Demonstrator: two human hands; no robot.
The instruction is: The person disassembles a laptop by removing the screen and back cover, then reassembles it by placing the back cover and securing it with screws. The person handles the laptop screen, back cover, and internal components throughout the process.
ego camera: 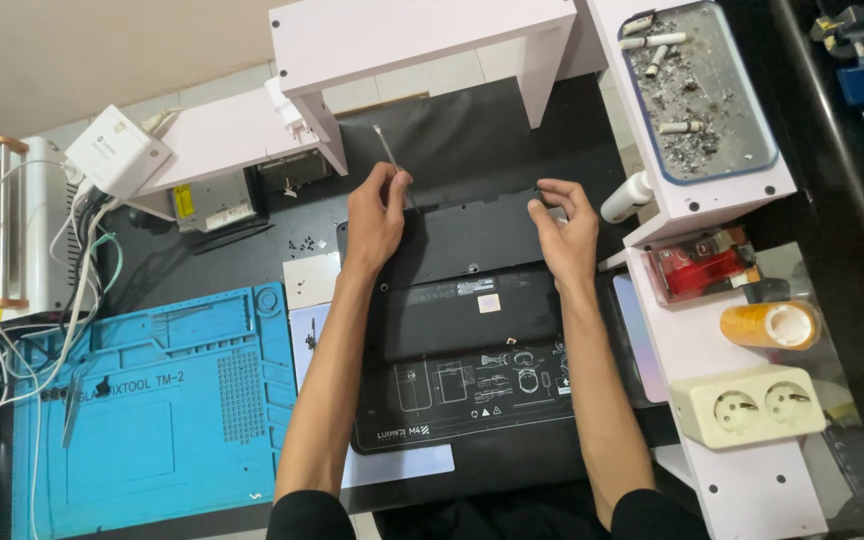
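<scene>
Hands work at the far edge of the black laptop base (467, 330) in the middle of the frame: the left hand (377, 215) pinches a thin metal tool (392, 160) upright, while the right hand (564, 228) curls its fingertips on the edge. Judging by this, the cover is being pried; next comes careful levering along the seam. Both forearms reach straight up from the bottom edge, beside the blue mat (152, 400).

Black laptop base panel (472, 330) with white diagram markings; blue work mat (152, 400); white shelf (422, 40); orange tape roll (770, 325); cream double socket (752, 405); red lighter (702, 270).
</scene>
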